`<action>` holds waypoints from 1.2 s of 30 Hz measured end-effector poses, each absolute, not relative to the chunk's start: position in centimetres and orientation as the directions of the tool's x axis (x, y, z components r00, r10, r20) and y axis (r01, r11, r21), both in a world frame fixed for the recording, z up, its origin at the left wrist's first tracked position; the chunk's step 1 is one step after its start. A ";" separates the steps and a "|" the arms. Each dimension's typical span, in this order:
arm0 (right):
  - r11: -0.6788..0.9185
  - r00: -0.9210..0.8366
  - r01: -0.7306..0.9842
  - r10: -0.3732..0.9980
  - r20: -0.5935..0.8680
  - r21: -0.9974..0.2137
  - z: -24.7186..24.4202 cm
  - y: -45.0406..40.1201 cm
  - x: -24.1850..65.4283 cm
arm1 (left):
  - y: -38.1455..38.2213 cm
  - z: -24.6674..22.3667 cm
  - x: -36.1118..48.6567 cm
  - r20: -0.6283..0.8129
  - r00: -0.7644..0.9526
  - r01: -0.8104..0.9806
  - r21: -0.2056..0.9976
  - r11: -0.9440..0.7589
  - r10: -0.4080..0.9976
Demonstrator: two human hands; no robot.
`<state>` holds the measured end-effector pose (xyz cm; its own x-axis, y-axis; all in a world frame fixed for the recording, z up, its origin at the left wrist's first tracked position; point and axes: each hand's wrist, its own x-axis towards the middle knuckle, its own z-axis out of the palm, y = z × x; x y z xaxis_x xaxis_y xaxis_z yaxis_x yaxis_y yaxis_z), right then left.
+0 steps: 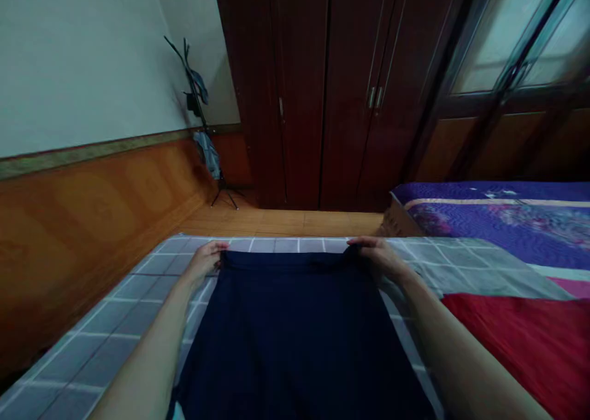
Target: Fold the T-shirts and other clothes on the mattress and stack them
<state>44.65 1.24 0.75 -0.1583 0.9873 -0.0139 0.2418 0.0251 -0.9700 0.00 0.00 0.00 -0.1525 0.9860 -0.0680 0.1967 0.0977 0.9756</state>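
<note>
A dark navy cloth (295, 328) lies spread flat on a bed covered by a grey checked sheet (115, 321). My left hand (205, 261) pinches the cloth's far left corner. My right hand (378, 254) grips its far right corner. Both arms reach forward along the cloth's two sides, and its far edge runs straight between my hands, close to the end of the bed.
A red cloth (520, 340) lies on the bed at the right. Beyond it is a purple quilted cover (498, 223). A dark wooden wardrobe (332, 88) stands ahead across a strip of wood floor. A coat stand (203, 118) is in the left corner.
</note>
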 end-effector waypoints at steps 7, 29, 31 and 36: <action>0.021 -0.111 0.409 0.993 -0.027 -0.912 1.3 1.3 44.3 | -0.2 0.3 -0.2 -0.114 -0.129 0.235 0.961 0.142 0.985; -0.136 0.227 0.832 0.968 0.107 -0.538 0.3 2.6 43.5 | 2.1 -2.3 1.3 0.128 -0.366 0.506 0.859 0.082 0.922; -0.213 0.329 0.828 0.934 0.141 -0.519 0.3 2.5 43.7 | 2.2 -2.5 1.2 0.143 -0.378 0.547 0.832 0.096 0.915; -0.303 0.406 0.836 0.902 0.146 -0.457 0.1 2.1 43.4 | 2.8 -3.4 1.0 0.187 -0.419 0.642 0.753 0.144 0.889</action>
